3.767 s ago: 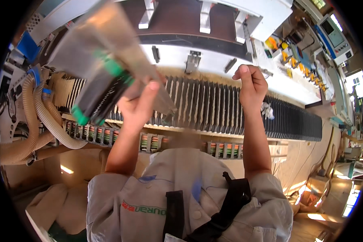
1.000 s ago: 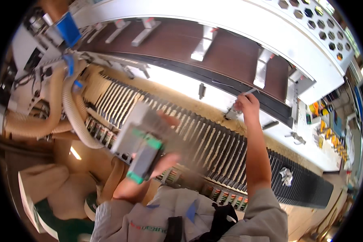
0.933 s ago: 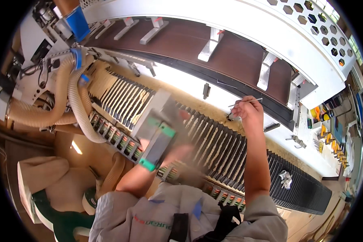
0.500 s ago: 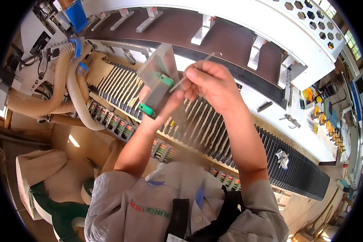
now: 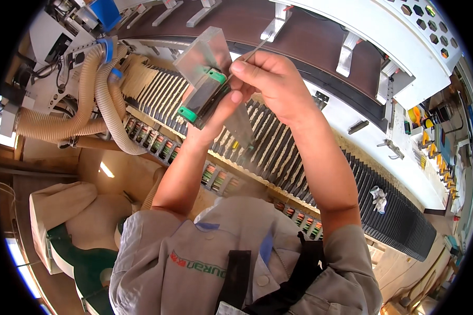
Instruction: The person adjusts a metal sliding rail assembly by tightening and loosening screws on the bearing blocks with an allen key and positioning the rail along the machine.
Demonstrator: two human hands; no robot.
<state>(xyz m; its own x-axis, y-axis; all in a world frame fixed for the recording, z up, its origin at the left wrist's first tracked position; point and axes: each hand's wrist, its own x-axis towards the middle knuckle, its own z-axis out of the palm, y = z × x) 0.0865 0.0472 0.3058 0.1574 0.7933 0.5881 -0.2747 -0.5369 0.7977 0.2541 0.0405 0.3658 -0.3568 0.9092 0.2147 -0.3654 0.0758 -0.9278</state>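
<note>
My left hand (image 5: pixel 214 124) is closed round a metal piece from below. That piece has a flat grey plate (image 5: pixel 199 55) standing up at its far side and a dark narrow block (image 5: pixel 202 97) with a green cap (image 5: pixel 186 114) at each end. Between thumb and fingers, my right hand (image 5: pixel 278 86) pinches a thin metal rod (image 5: pixel 258 47) that slants up to the right. Its lower end is beside the block's upper green cap; whether it touches is hidden by my fingers. A second flat grey piece (image 5: pixel 240 127) shows below my hands.
A long machine with black ribbed bellows (image 5: pixel 389 215), dusted with shavings, runs beneath my arms. Ribbed hoses (image 5: pixel 92 100) hang at the left. A crumpled white cloth (image 5: pixel 378 199) rests on the bellows. Yellow-handled tools (image 5: pixel 433 149) line the right. A cable chain (image 5: pixel 152 142) runs along the near side.
Both hands have risen slightly in the picture with the metal piece. The rod has shifted a little left and upward, its lower end now nearer the upper green cap.
</note>
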